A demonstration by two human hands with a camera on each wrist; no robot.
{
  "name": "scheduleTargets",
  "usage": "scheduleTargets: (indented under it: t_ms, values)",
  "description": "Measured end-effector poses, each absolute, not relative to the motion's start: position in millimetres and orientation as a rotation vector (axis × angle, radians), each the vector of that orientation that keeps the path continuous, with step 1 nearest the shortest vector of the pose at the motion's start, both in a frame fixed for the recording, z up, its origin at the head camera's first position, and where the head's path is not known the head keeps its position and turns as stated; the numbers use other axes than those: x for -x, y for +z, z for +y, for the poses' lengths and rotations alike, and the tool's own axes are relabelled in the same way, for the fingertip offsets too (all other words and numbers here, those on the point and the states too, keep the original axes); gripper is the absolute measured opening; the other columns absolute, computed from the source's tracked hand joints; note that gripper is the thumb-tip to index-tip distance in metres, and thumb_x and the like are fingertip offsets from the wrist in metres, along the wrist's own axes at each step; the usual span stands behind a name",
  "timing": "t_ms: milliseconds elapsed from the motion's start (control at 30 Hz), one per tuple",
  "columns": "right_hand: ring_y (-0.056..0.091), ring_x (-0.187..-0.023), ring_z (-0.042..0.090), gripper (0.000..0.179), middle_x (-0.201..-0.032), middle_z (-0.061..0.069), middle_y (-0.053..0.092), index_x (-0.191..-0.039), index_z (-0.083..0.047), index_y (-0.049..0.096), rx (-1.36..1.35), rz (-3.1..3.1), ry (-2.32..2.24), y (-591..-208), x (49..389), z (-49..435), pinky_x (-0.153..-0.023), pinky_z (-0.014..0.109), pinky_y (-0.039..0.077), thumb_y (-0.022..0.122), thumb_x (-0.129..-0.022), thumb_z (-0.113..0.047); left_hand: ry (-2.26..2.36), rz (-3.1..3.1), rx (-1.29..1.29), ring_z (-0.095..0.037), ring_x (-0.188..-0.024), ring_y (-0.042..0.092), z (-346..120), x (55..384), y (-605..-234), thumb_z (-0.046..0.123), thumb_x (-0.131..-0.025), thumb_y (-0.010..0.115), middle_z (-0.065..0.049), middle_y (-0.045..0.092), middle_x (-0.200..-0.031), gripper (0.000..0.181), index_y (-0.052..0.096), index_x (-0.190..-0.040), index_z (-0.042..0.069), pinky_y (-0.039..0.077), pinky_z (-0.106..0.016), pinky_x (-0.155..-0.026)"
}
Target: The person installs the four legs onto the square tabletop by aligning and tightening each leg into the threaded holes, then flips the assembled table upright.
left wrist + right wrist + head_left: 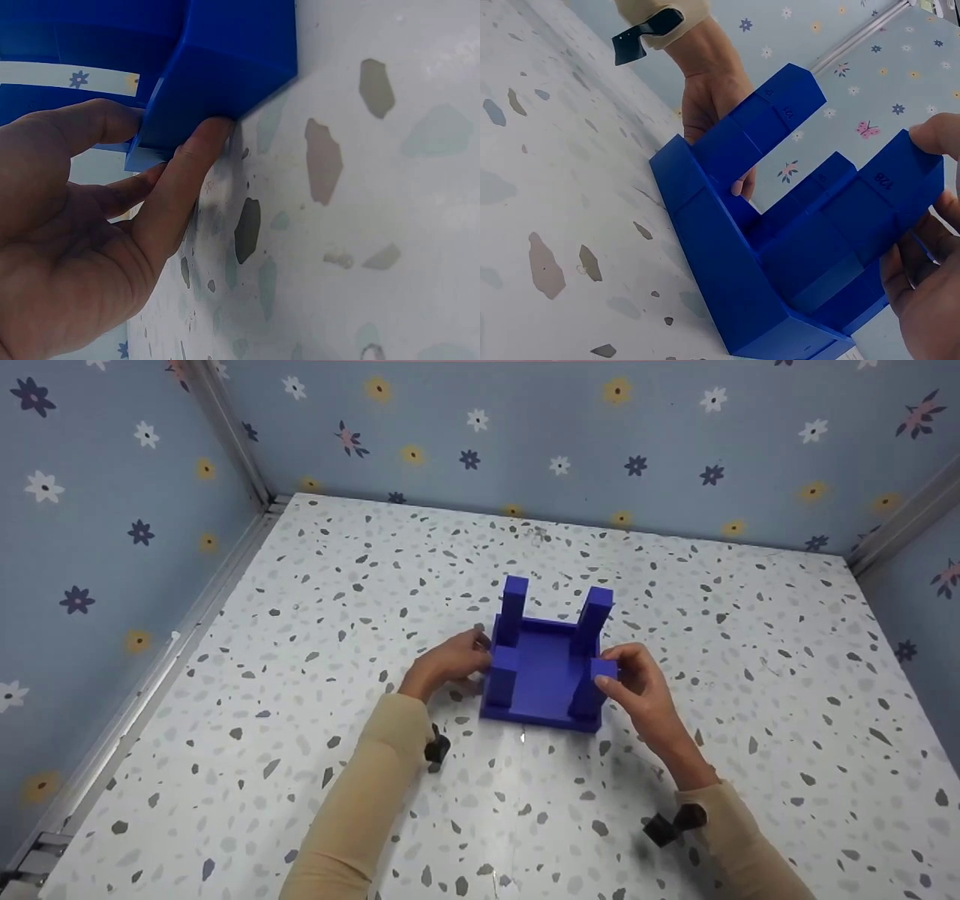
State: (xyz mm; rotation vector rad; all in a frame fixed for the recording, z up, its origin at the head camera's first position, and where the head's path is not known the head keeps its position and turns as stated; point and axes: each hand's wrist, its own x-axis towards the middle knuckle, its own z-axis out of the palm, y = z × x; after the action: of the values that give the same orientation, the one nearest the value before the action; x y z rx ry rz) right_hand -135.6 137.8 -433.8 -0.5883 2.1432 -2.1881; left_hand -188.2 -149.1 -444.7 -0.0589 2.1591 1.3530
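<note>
A blue piece like an upturned small table (547,671) lies on the speckled tabletop, with several square posts (596,615) standing up from the corners of its rimmed base. The left hand (455,656) holds the base at its left side; in the left wrist view its fingertips (214,129) touch the wall low down near the tabletop. The right hand (641,690) pinches the top of the near right post (592,686) between thumb and fingers. That post carries small raised marks (883,181) in the right wrist view. Its far fingers are partly hidden behind the post.
The white speckled tabletop (337,585) spreads around the blue piece. Blue flowered panels (555,435) stand behind it and on both sides, with metal rails (225,427) at the corners. Black wrist mounts (436,748) sit at both beige sleeves (352,810).
</note>
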Motion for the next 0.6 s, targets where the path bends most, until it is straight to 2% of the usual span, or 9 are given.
scheduleTargets:
  t_ms: [200, 600]
  values:
    - [0.052, -0.094, 0.015, 0.031, -0.106, 0.006, 0.051, -0.109, 0.015, 0.042, 0.677, 2.202, -2.205, -436.4, 136.2, 137.4, -0.084, 0.023, 0.046, 0.061, -0.085, 0.008, 1.374, 2.15, 0.046, -0.026, -0.103, 0.063, -147.4, 187.8, -442.4, 0.016, -0.091, 0.052, -0.013, 0.055, -0.122, 0.049, 0.039, -0.136, 0.004, 0.06, -0.037, -0.072]
    - [0.058, -0.095, 0.017, 0.031, -0.105, 0.009, 0.055, -0.109, 0.012, 0.049, 0.625, 2.365, -2.142, -436.4, 132.9, 138.1, -0.084, 0.024, 0.05, 0.066, -0.085, 0.004, 1.368, 2.157, 0.044, -0.026, -0.111, 0.06, -146.3, 189.4, -443.7, 0.018, -0.09, 0.055, -0.014, 0.055, -0.125, 0.05, 0.04, -0.136, 0.004, 0.059, -0.033, -0.075]
